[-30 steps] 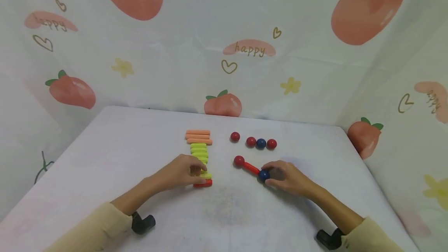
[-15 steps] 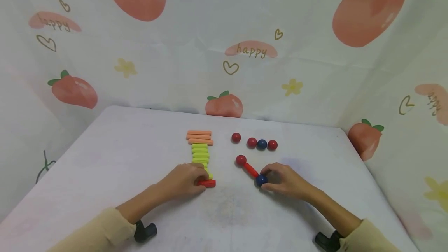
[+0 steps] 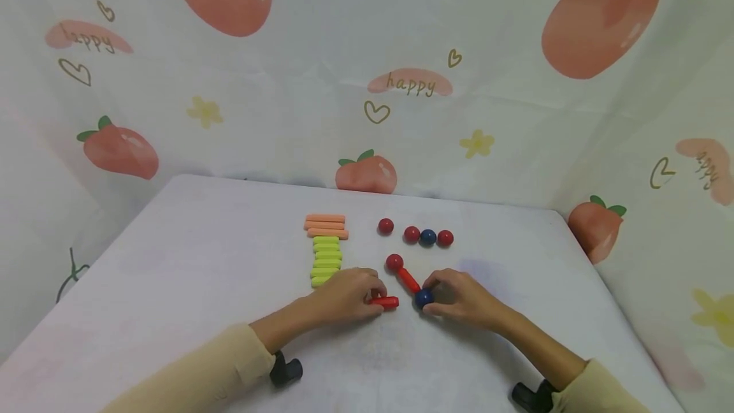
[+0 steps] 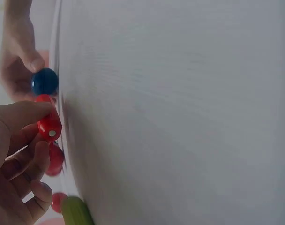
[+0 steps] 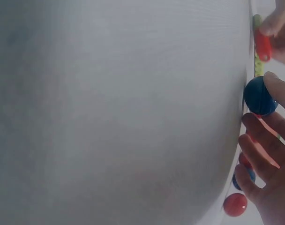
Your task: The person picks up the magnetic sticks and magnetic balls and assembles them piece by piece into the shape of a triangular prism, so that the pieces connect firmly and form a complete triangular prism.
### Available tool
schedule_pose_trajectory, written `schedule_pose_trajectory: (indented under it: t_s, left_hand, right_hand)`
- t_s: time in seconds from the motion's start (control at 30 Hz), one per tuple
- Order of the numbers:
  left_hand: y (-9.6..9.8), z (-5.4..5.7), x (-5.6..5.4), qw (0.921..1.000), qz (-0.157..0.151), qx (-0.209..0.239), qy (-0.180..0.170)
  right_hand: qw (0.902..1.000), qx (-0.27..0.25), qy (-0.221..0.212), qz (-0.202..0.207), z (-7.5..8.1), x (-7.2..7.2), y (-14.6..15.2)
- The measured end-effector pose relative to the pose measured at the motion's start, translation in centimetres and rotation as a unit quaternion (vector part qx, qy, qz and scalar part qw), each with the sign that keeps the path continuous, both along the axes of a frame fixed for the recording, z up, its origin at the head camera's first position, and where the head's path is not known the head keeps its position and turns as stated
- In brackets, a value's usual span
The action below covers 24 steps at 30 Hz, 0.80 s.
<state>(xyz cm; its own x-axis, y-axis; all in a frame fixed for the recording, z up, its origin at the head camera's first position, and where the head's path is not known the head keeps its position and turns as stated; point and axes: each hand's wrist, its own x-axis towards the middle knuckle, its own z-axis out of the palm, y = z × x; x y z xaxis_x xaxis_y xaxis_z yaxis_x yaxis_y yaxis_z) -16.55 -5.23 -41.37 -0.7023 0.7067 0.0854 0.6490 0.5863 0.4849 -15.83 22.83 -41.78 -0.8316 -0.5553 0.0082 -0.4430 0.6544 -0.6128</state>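
Observation:
My left hand (image 3: 351,295) pinches a short red stick (image 3: 387,303) between thumb and fingers, low over the white table. In the left wrist view a pale dot shows on the end of that red stick (image 4: 50,126). My right hand (image 3: 467,298) grips a blue ball (image 3: 424,299) between thumb and forefinger. A second red stick (image 3: 409,280) runs from the blue ball back to a red ball (image 3: 394,263), the three in a slanting line. Between the left hand's stick and the blue ball there is a small gap in the head view.
Orange sticks (image 3: 325,225) lie stacked side by side at the back, with several yellow-green sticks (image 3: 327,255) in front, partly behind my left hand. A lone red ball (image 3: 386,226) sits beside a row of red, blue (image 3: 427,238) and red balls. A printed cloth (image 3: 287,126) hangs behind the table (image 3: 229,241).
My left hand has taken the red stick from the near end of the yellow-green row and carried it right. The right hand has drawn the blue ball slightly left and nearer, turning the joined piece.

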Motion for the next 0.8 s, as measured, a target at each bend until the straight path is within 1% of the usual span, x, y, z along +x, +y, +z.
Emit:
schedule_pose_trajectory:
  t_s: [0.1,0.2,0.27,0.37,0.47,0.57,0.67,0.8]
  left_hand:
    - [1.2,0.2,-0.3,0.9999,-0.005,0.008,-0.011]
    - [2.0,0.2,-0.5,0.9998,-0.011,0.014,-0.01]
    - [2.3,0.3,-0.6,0.9998,-0.014,0.015,-0.009]
    - [2.3,0.4,-0.6,0.9996,-0.009,0.018,-0.022]
    - [1.8,0.5,-0.7,0.9987,-0.001,0.027,-0.044]
    - [0.9,0.4,-0.9,0.9978,0.007,0.038,-0.054]
    - [-0.2,0.4,-1.1,0.9975,0.016,0.05,-0.047]
    - [-1.8,0.4,-1.3,0.9968,0.038,0.059,-0.037]
  right_hand:
    - [0.9999,-0.01,0.01,0.008,-0.1,0.0,0.0]
    - [0.9995,-0.019,0.021,0.016,-0.2,0.0,0.1]
    - [0.9994,-0.021,0.021,0.016,-0.2,0.0,0.0]
    - [0.9996,-0.017,0.017,0.013,-0.2,0.0,0.0]
    - [0.9998,-0.012,0.014,0.008,0.0,0.0,-0.1]
    - [0.9999,-0.01,0.011,0.006,0.1,0.0,-0.2]
    - [1.0,-0.009,0.003,0.001,0.1,0.1,-0.2]
    - [1.0,-0.008,-0.004,-0.002,0.1,0.1,-0.3]
